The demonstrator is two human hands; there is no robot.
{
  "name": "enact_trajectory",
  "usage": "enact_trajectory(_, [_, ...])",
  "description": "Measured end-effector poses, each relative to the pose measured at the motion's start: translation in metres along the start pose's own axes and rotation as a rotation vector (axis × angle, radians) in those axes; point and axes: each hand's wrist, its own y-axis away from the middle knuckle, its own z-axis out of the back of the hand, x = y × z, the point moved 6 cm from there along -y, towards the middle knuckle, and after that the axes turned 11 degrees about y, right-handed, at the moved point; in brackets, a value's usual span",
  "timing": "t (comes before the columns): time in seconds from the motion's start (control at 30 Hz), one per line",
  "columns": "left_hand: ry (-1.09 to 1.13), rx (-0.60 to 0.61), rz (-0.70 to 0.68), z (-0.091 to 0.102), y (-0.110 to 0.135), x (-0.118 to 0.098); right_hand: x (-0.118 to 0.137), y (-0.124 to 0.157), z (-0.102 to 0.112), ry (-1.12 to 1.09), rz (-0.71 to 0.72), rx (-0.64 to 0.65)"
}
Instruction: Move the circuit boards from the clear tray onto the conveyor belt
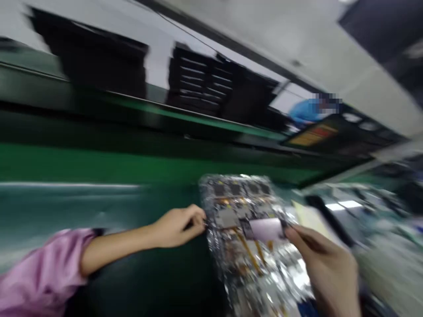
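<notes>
A silvery foil-covered board (244, 229) with dark chips and orange flex strips lies on the green work surface (82, 207). My left hand (178, 226), in a pink sleeve, pinches the board's left edge with closed fingers. Low at the right, my right hand (325, 264) has its fingers closed on a pale lilac rectangular piece (266, 229) held over the middle of the board. The whole picture is smeared by motion.
Stacks of black trays (201, 83) stand on a shelf behind the green conveyor. A person in blue (307, 110) is far back at the right, beside a yellow-red sign (313, 135). A dark tool and cluttered bench (346, 211) lie to the right.
</notes>
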Motion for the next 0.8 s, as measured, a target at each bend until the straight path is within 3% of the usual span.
enact_trajectory(0.07, [-0.063, -0.016, 0.109, 0.005, -0.006, 0.035, -0.022, 0.005, 0.009, -0.064, -0.133, 0.018])
enact_trajectory(0.17, [-0.11, -0.012, 0.215, 0.008, -0.009, 0.073, -0.049, 0.012, -0.012, -0.125, -0.204, 0.174])
enact_trajectory(0.3, [-0.147, 0.009, 0.245, 0.014, -0.005, 0.081, -0.067, 0.036, -0.055, -0.162, -0.222, 0.43])
enact_trajectory(0.43, [-0.155, 0.042, 0.265, 0.016, -0.004, 0.079, -0.073, 0.062, -0.077, -0.203, -0.259, 0.557])
enact_trajectory(0.6, [-0.167, 0.083, 0.297, 0.014, -0.004, 0.08, -0.083, 0.082, -0.074, -0.086, -0.313, 0.537])
enact_trajectory(0.8, [-0.176, 0.087, 0.312, 0.015, -0.002, 0.08, -0.063, 0.084, -0.058, 0.448, -0.126, 0.321])
